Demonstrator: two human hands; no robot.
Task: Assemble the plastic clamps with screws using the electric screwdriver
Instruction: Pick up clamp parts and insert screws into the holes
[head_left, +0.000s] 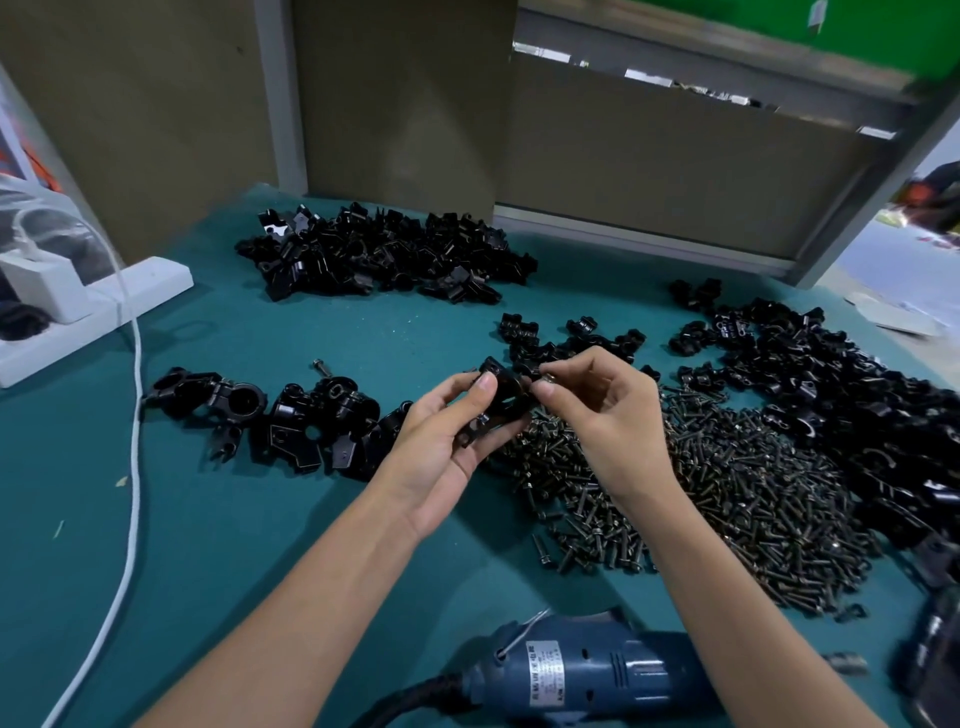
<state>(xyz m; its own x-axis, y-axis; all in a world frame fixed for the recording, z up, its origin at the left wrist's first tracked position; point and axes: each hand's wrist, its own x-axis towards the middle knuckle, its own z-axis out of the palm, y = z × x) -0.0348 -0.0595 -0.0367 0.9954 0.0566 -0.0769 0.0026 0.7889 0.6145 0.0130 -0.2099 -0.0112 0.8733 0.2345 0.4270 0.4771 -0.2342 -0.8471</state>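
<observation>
1. My L hand (441, 447) grips a black plastic clamp (501, 402), thumb on the near face, fingers curled round behind. It's held up above the green table (234, 545), approx centre of view.
2. My R hand (608, 415) pinches a small screw (544, 387) btwn thumb & forefinger tips, right at the clamp's upper R edge. The screw is mostly hidden by my fingertips, so I can't tell if it's in a hole.
3. The other R fingers are curled in loosely w/ nothing in them.
4. The screw pile (727, 493), a big heap of dark screws, lies on the table under & to the R of my R hand.
5. Loose clamp parts lie in a back heap (384, 254) by the wall and a R heap (831, 395), w/ a few scattered just beyond my hands.
6. The done clamps (291, 421) lie in a row just L of my L hand, and a stray screw (322, 368) lies just behind them.
7. The blue electric screwdriver (587, 670) lies on its side at the near edge btwn my forearms, untouched, w/ a black cord out its L end.
8. A white cable (136, 395) runs down the L side from a white power strip (104, 306).
</observation>
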